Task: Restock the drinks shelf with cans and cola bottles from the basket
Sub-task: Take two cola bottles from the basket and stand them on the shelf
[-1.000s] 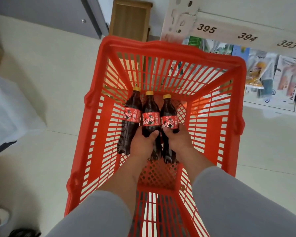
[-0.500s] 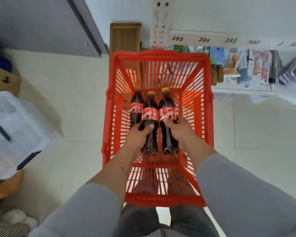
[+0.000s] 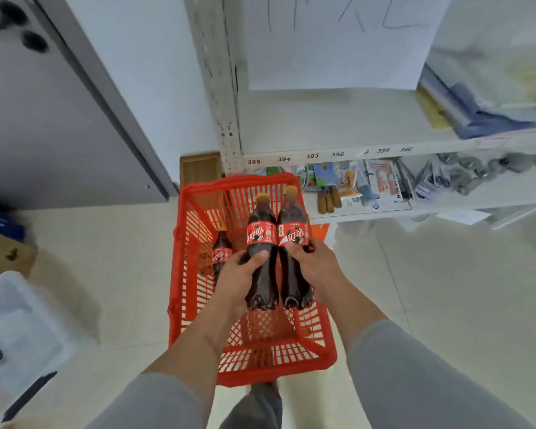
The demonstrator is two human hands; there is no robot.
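Both hands, left hand [image 3: 240, 275] and right hand [image 3: 314, 264], are each gripping a cola bottle [image 3: 262, 252] above the basket [image 3: 180, 274]; one bottle [image 3: 222, 253] is lying inside, nothing shelved.

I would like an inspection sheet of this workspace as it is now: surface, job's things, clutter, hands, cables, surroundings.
Surface: pale tiled floor; the red basket stands on it.
Job's things: two cola bottles, the left one and the right one, held up over the basket; a third cola bottle lies inside. No cans seen.
Clutter: clear plastic bin and cardboard box at the left.
Hands: left hand grips the left bottle; right hand grips the right bottle.
Cables: nothing seen.
Surroundings: numbered white shelf with packaged goods below it; grey door; white wall.
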